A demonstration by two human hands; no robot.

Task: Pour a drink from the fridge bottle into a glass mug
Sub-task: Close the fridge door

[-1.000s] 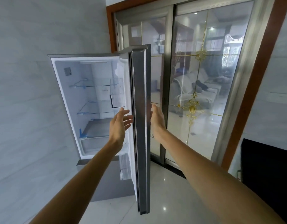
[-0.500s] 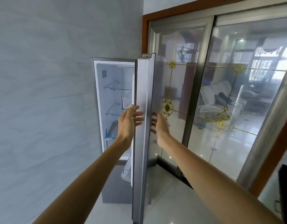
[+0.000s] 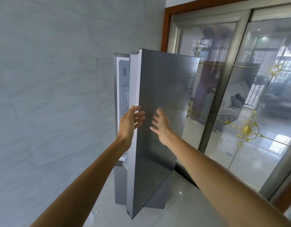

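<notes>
Tall grey metal fridge door (image 3: 157, 102), ajar, is flanked by the open left hand (image 3: 129, 123) and open right hand (image 3: 161, 125); bottle and mug are unseen; fingers risk being pinched at the edge

Pale grey marbled wall (image 3: 48, 95) at nine o'clock, wood-framed sliding glass doors (image 3: 256, 104) with gold ornament at three, glossy floor (image 3: 187, 208) at six.

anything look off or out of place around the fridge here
Nothing looks spilled or broken. The fridge door is only partly open, with the left hand at its edge and the right hand by its front; both hands are empty, and no bottle or mug shows.
</notes>
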